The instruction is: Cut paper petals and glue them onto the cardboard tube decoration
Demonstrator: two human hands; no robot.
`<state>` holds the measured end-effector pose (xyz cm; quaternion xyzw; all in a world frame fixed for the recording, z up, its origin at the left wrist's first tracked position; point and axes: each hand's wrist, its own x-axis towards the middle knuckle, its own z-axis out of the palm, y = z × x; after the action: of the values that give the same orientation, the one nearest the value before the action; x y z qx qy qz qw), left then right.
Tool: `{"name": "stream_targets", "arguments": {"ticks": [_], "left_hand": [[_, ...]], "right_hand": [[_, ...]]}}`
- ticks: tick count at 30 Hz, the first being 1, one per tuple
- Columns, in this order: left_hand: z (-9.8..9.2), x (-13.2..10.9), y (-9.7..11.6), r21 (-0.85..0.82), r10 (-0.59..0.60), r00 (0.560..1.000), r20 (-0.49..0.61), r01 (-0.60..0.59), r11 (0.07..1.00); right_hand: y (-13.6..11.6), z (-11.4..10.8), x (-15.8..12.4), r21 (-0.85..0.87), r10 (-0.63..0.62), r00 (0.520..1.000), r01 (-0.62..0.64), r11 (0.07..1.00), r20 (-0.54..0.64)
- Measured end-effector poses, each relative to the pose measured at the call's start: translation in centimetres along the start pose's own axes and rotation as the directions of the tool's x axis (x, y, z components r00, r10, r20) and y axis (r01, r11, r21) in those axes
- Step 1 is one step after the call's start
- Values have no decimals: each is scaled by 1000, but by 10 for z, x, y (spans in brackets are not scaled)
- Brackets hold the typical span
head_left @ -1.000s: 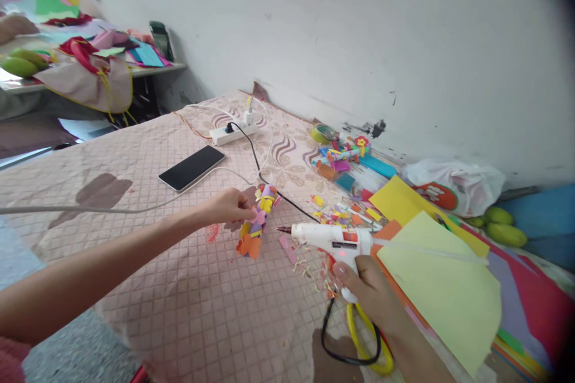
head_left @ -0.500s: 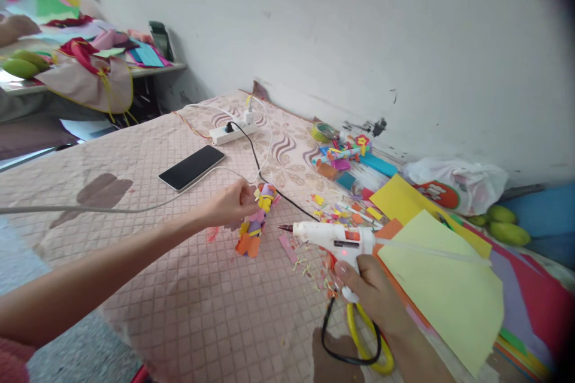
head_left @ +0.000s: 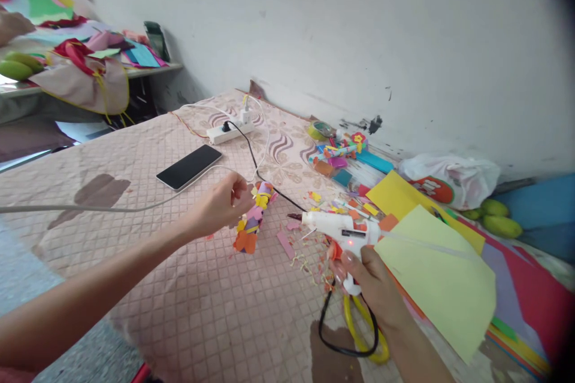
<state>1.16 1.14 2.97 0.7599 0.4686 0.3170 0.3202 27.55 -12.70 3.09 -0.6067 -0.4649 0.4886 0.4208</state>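
My right hand (head_left: pixel 375 281) is wrapped round the handle of a white hot glue gun (head_left: pixel 335 225), its fingers by the orange trigger. The gun's dark nozzle points left, a red light glows on its body, and a clear glue stick sticks out behind. My left hand (head_left: pixel 224 203) is closed, with fingers curled, just left of a decorated craft piece (head_left: pixel 254 218) covered in orange, yellow, pink and purple flower shapes. Whether those fingertips pinch anything is hidden. The craft piece lies on the quilted tablecloth (head_left: pixel 188 287).
A phone (head_left: pixel 189 166) and a white power strip (head_left: pixel 230 130) lie beyond my left hand, with cables across the table. Scissors with yellow handles (head_left: pixel 384 350), foam sheets (head_left: pixel 442 275), scraps (head_left: pixel 309 266), tape (head_left: pixel 320 130) and a plastic bag (head_left: pixel 453 173) are to the right.
My left hand has shifted slightly left and up, away from the craft piece. The glue gun in my right hand has moved a little right and its nozzle is slightly higher.
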Motion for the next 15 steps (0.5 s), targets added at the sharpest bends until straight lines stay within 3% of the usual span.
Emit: {"name": "stream_targets", "arguments": {"ticks": [2,4,7,9,15], "left_hand": [[1,-18,19,106,110,994,7,-110,988],[9,-38,38,160,177,975,132,-197,967],[32,-58,57,216,180,924,337,-262,941],[48,-61,61,278,163,898,408,-293,915],[80,-49,52,440,132,902,410,-323,838]], "right_hand": [[2,0,1,83,-2,999,6,997,-48],[4,0,2,148,-7,995,22,989,-104],[7,0,3,230,-10,994,34,973,-108],[8,0,2,274,-11,997,33,961,-81],[6,0,-2,378,-43,998,60,924,-52]]}}
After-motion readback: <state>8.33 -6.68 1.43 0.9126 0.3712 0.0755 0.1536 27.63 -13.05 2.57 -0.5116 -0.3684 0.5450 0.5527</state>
